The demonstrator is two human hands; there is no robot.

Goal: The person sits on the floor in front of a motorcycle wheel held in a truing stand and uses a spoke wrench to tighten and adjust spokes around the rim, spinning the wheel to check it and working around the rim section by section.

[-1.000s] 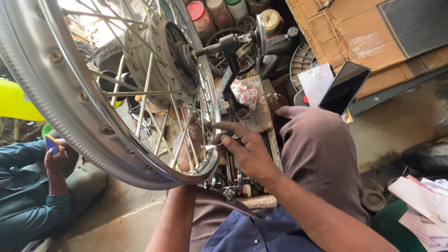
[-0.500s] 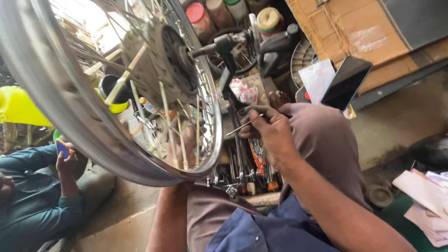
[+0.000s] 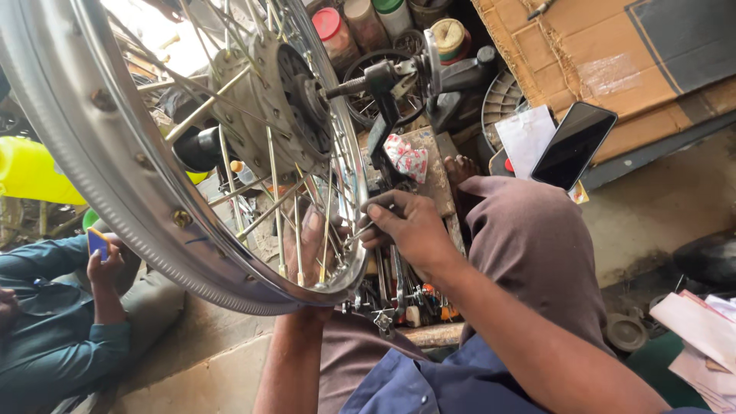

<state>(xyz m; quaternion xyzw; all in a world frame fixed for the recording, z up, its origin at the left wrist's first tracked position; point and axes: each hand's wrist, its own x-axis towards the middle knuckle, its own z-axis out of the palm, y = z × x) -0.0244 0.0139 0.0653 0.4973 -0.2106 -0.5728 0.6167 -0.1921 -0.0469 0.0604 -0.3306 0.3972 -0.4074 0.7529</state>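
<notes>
A large spoked wheel [image 3: 146, 222] with a silver rim and a grey hub [image 3: 264, 100] sits on a truing stand's axle [image 3: 383, 77] in front of me. My left hand [image 3: 313, 244] reaches up behind the spokes at the wheel's lower edge, its fingers curled on the rim and spokes. My right hand [image 3: 410, 228] pinches a thin metal spoke tool [image 3: 362, 227], whose tip touches a spoke near the rim. My brown-trousered knee [image 3: 529, 245] is just to the right of that hand.
A black phone [image 3: 573, 144] and white paper [image 3: 527, 138] lean on cardboard [image 3: 613, 54] at the right. Jars [image 3: 331, 23] stand behind the stand; loose tools [image 3: 406, 299] lie below it. Another person in teal [image 3: 54, 337] sits at the left holding a blue phone [image 3: 97, 244]. A yellow container [image 3: 31, 172] is beyond.
My right hand lifted up and right off the rim with the tool, then came back left onto the spokes. The wheel has shifted in view; my left hand stays at the rim.
</notes>
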